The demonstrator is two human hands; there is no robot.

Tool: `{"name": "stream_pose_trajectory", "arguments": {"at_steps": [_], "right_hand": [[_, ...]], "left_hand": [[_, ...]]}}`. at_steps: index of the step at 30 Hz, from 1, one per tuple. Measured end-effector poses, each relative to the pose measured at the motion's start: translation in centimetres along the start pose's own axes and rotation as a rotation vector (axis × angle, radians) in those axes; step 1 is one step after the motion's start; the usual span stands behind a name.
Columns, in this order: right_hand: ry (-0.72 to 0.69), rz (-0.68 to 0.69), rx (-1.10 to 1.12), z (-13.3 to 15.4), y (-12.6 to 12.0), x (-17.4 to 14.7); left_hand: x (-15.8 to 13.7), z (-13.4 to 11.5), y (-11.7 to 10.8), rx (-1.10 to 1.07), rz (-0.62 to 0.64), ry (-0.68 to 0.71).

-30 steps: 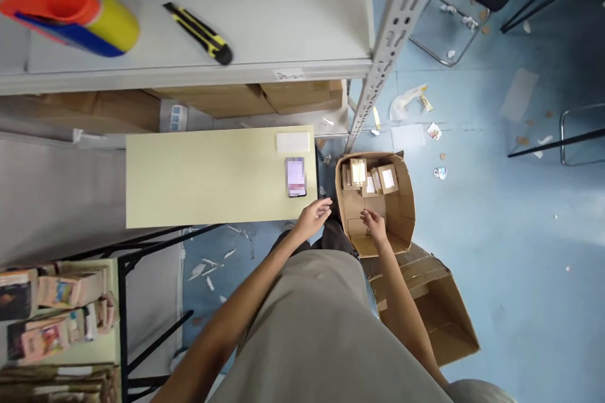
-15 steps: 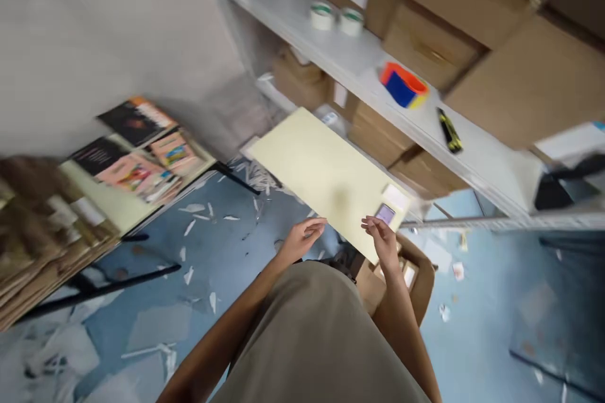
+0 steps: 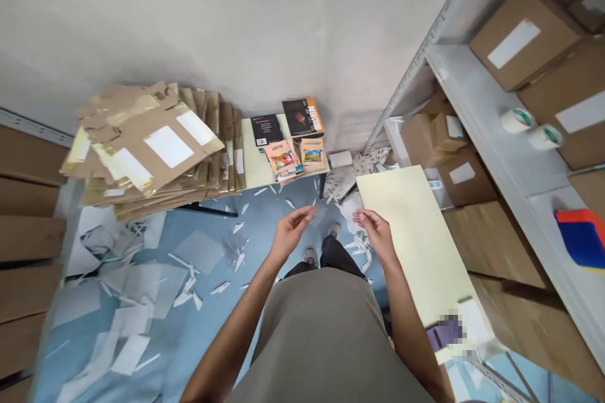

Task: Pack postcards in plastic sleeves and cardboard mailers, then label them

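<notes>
Turned well to the left since a second ago, away from the open carton and toward the grey wall (image 3: 227,25). Holding the left hand (image 3: 289,234) and the right hand (image 3: 379,236) up in front, apart from each other, with loosely bent fingers and thumbs near the fingertips, clamped on nothing visible. No longer reaching over the carton with the right hand, as a second ago, nor in front of the phone (image 3: 439,336), as half a second ago. Looking now along the pale yellow worktop (image 3: 401,220) on the right, earlier seen straight across; impossible to tell whether touching its edge with the right hand. Keeping the left hand over the blue floor (image 3: 208,299), among scattered paper scraps (image 3: 189,283) in view. Still finding the phone at the near end of the worktop, just beside the white slab (image 3: 474,320). Now facing a second worktop (image 3: 253,170), earlier off to the left, with books (image 3: 286,158) lying in piles and, beside them, a stack of flattened cartons (image 3: 155,148). Up on the shelf (image 3: 510,145) to the right, now, two tape rolls (image 3: 517,121), out of sight a second ago.
</notes>
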State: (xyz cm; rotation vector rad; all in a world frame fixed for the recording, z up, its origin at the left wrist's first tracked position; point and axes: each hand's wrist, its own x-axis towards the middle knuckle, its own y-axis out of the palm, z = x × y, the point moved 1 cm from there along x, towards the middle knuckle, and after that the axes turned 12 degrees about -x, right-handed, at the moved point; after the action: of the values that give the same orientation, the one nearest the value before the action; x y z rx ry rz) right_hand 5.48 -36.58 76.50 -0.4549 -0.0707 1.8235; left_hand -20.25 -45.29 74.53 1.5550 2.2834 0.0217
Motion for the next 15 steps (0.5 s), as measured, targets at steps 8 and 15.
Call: {"name": "stream_pose_trajectory", "arguments": {"at_steps": [8, 15], "right_hand": [[-0.05, 0.188, -0.025, 3.7, 4.0, 12.8], [-0.038, 0.414, -0.05, 5.4, 6.8, 21.4]], "left_hand": [[8.9, -4.1, -1.9, -0.017, -0.172, 0.033], [15.9, -5.4, -2.8, -0.007, -0.355, 0.057]]}}
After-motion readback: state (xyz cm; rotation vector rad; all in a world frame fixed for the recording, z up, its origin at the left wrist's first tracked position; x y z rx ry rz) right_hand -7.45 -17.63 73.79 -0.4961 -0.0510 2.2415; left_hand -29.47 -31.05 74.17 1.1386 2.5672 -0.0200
